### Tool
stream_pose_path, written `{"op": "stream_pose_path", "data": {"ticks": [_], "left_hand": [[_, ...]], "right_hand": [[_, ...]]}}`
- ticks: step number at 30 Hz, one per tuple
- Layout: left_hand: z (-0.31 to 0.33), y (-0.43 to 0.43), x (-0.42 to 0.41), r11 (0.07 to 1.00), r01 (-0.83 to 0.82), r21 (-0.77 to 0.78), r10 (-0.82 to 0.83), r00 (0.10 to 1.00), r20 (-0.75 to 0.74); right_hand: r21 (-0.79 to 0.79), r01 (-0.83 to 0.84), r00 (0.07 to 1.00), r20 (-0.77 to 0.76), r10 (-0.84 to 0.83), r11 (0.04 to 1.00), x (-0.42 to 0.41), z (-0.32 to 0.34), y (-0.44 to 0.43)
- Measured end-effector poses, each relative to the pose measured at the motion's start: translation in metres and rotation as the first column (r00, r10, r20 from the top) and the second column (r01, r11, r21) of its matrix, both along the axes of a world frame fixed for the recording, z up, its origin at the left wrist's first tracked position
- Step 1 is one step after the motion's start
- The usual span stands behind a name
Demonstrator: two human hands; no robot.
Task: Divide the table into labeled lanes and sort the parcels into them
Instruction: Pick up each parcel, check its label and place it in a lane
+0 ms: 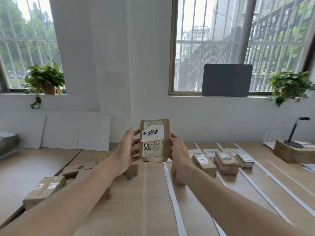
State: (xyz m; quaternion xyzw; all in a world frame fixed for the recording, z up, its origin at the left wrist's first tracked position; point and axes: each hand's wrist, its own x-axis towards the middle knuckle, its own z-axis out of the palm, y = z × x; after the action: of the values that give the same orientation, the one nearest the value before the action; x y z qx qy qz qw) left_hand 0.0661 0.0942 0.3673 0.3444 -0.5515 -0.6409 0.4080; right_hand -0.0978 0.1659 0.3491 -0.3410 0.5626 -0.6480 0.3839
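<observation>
Gripping the parcel (154,140) upright, both hands' fingers (136,132) clasp its sides, label facing the camera.

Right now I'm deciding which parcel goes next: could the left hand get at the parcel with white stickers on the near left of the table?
Probably not yet: the left hand helps hold the raised parcel. Once freed, nothing blocks the stickered parcel.

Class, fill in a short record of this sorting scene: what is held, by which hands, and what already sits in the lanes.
held item: brown cardboard parcel with a white handwritten label, lifted above the table
left hand: grips its left edge
right hand: grips its right edge
lane dividers: white paper strips
sorted: three labelled parcels in the right lanes
unsorted: cardboard boxes, left
</observation>
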Motion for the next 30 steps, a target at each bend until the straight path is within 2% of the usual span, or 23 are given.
{"op": "stream_pose_path", "data": {"ticks": [6, 13, 18, 25, 30], "left_hand": [[-0.013, -0.007, -0.015, 0.998, 0.062, 0.025, -0.062, 0.998, 0.025], [-0.039, 0.003, -0.074, 0.991, 0.108, 0.083, -0.112, 0.992, 0.051], [-0.055, 0.035, -0.155, 0.984, 0.118, 0.129, -0.126, 0.991, 0.054], [-0.075, 0.087, -0.280, 0.983, 0.012, 0.185, -0.019, 0.999, 0.037], [-0.082, 0.097, -0.350, 0.976, 0.017, 0.216, -0.030, 0.998, 0.054]], "right_hand": [[0.032, 0.057, 0.994, 0.087, -0.060, 0.998, -0.003, -0.008, 0.013], [0.056, 0.116, 0.988, 0.096, -0.121, 0.992, -0.054, -0.033, 0.040], [0.073, 0.123, 0.986, 0.102, -0.131, 0.990, -0.140, -0.057, 0.068], [0.152, 0.115, 0.984, 0.115, -0.133, 0.982, -0.272, -0.072, 0.101], [0.192, 0.082, 0.984, 0.142, -0.111, 0.978, -0.340, -0.075, 0.116]]}}
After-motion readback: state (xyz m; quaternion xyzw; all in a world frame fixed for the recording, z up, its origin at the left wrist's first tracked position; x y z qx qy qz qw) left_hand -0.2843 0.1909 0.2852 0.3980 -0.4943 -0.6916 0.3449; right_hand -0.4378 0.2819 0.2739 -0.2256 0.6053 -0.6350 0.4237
